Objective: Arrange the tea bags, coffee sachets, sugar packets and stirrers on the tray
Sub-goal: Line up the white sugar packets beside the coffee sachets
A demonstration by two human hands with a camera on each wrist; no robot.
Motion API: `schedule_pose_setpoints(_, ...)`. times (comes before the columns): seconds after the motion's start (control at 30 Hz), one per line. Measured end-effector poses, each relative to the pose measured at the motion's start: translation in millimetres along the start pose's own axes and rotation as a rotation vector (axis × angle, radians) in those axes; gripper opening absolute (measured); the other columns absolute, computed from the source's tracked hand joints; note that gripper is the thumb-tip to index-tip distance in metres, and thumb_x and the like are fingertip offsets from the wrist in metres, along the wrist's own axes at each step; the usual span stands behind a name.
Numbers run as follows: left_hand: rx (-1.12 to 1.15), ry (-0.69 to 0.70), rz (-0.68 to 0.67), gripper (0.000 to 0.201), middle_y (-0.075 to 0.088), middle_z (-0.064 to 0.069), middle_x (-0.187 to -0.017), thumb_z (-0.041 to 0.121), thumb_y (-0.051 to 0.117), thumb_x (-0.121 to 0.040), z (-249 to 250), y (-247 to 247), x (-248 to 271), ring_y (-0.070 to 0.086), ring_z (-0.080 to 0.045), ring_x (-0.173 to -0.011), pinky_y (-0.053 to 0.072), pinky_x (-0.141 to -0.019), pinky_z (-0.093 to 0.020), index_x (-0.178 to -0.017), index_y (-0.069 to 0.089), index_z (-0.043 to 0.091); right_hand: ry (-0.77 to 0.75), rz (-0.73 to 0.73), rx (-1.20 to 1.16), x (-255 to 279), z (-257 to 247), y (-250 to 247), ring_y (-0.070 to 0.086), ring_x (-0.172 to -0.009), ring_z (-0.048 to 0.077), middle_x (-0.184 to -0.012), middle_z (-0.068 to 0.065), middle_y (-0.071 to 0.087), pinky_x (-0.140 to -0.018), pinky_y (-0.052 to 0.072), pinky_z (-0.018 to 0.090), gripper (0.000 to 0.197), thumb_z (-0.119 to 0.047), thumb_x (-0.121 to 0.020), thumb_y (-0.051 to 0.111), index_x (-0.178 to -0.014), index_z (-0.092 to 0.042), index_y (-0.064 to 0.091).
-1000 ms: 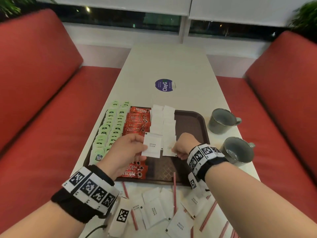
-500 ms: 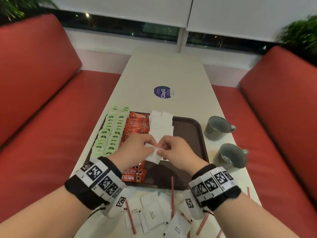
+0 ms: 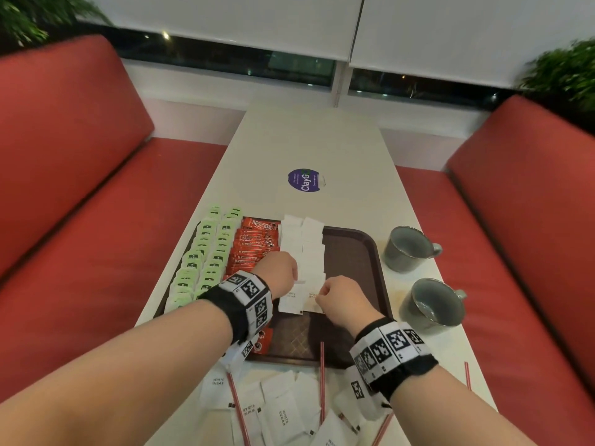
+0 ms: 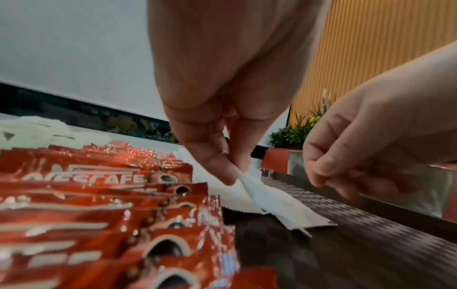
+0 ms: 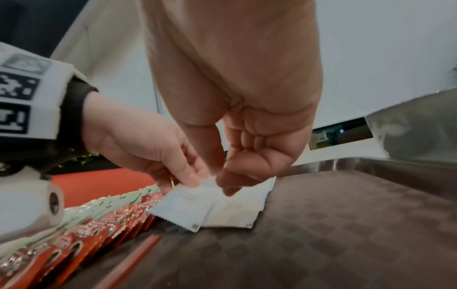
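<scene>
A dark brown tray point(image 3: 351, 265) holds two columns of green tea bags point(image 3: 206, 249), a row of red coffee sachets point(image 3: 254, 246) and two columns of white sugar packets point(image 3: 302, 239). My left hand point(image 3: 280, 270) pinches the top edge of a sugar packet point(image 5: 178, 205) with thumb and finger point(image 4: 222, 172); the packet is tilted at the near end of the left column. My right hand point(image 3: 338, 292) has curled fingers point(image 5: 230, 185) on the top of a second packet point(image 5: 235, 211) that lies flat beside it. Whether they pinch it is hidden.
Loose sugar packets point(image 3: 283, 413) and red stirrers point(image 3: 236, 400) lie on the white table in front of the tray. One stirrer point(image 3: 322, 365) crosses the tray's near rim. Two grey mugs point(image 3: 407, 247) point(image 3: 431, 305) stand right of the tray. Red sofas point(image 3: 80, 220) flank the table.
Both hands have come down from above the tray. The two packets they held up are now at the near ends of the white columns.
</scene>
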State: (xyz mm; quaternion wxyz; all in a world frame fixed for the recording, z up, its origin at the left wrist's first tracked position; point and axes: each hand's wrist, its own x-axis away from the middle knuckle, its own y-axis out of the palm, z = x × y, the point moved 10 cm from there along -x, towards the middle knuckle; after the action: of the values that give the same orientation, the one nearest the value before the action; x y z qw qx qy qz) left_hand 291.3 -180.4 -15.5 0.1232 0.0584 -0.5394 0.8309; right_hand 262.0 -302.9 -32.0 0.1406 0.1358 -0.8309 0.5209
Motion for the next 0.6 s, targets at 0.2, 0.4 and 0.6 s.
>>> schedule_pose_setpoints(0.2, -0.154, 0.001, 0.016, 0.031, 0.064, -0.011, -0.111, -0.002, 0.043, -0.088, 1.9, 5.2, -12.5, 0.06, -0.026, -0.101, 0.05, -0.086, -0.03, -0.106, 0.067, 0.005, -0.051, 0.066, -0.025, 21.2, 8.6, -13.4, 0.055, -0.082, 0.011, -0.092, -0.004, 0.062, -0.068, 0.041, 0.022, 0.01, -0.025, -0.093, 0.052, -0.092, -0.02, 0.061)
schedule_pose_setpoints(0.4, -0.269, 0.04, 0.033, 0.027, 0.064, -0.013, -0.106, -0.004, 0.039, -0.089, 3.6, 8.9, -16.9, 0.061, -0.028, -0.097, 0.039, -0.071, -0.027, -0.098, 0.064, 0.001, -0.094, 0.072, -0.066, 49.3, 17.1, -15.2, 0.052, -0.077, 0.004, -0.085, -0.009, 0.06, -0.058, 0.034, 0.013, 0.009, -0.028, -0.093, 0.054, -0.088, -0.024, 0.059)
schedule_pose_setpoints(0.6, -0.299, 0.045, 0.052, 0.026, 0.064, -0.013, -0.105, -0.004, 0.04, -0.088, 6.4, 7.5, -18.4, 0.06, -0.028, -0.097, 0.041, -0.073, -0.027, -0.098, 0.063, 0.001, -0.19, 0.049, 0.082, 29.8, -2.5, 0.1, 0.055, -0.109, 0.021, -0.127, 0.003, 0.047, -0.091, 0.046, 0.029, 0.039, -0.026, -0.095, 0.053, -0.133, -0.018, 0.049)
